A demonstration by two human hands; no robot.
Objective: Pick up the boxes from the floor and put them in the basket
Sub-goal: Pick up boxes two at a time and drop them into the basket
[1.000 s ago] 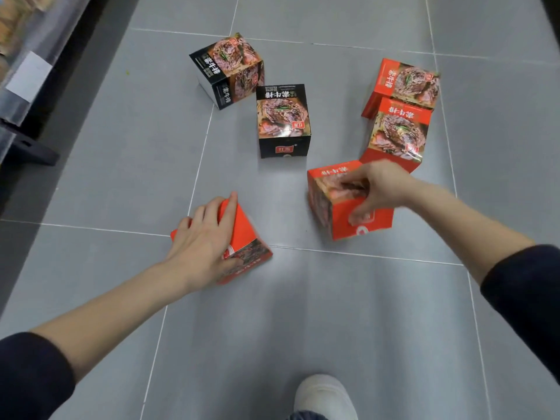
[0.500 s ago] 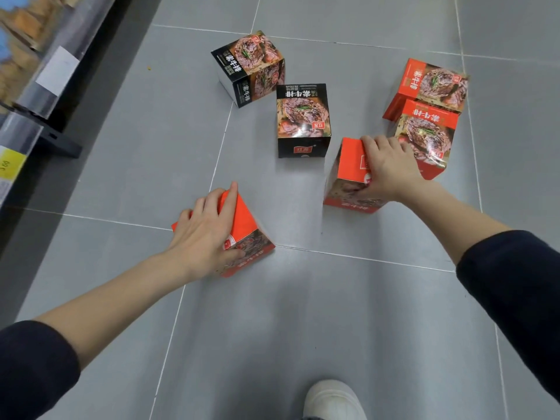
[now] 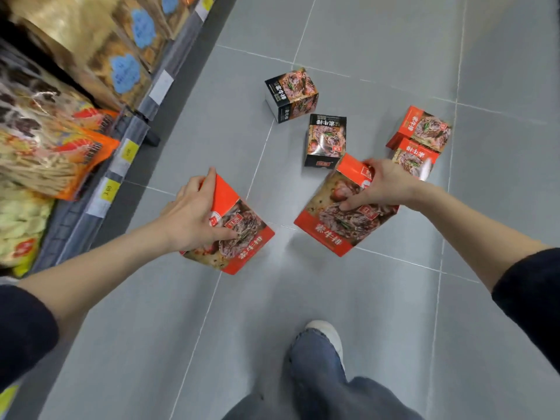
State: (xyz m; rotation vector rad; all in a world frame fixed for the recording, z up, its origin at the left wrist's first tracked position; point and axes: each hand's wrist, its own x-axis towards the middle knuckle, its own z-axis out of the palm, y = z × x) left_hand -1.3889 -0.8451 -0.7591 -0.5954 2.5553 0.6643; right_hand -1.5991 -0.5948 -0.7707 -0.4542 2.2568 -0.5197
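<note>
**A:** What's different now?

**B:** Both boxes are lifted and tilted off the floor point(image 3: 378, 298). The left hand point(image 3: 188, 219) grips a red box point(image 3: 242, 237) at centre left, and the right hand point(image 3: 385, 189) pinches a second red box point(image 3: 336, 225) at centre right.

**A:** And the rest?

**B:** Four other boxes point(image 3: 325, 140) lie in the upper right. No basket is in view, so carrying probably comes next.

Grey tiled floor point(image 3: 378, 40) carries a black cardboard box point(image 3: 292, 93), a second black box point(image 3: 325, 140) near it, and a red cardboard box point(image 3: 424, 128) touching a second red box point(image 3: 410, 157).
</note>
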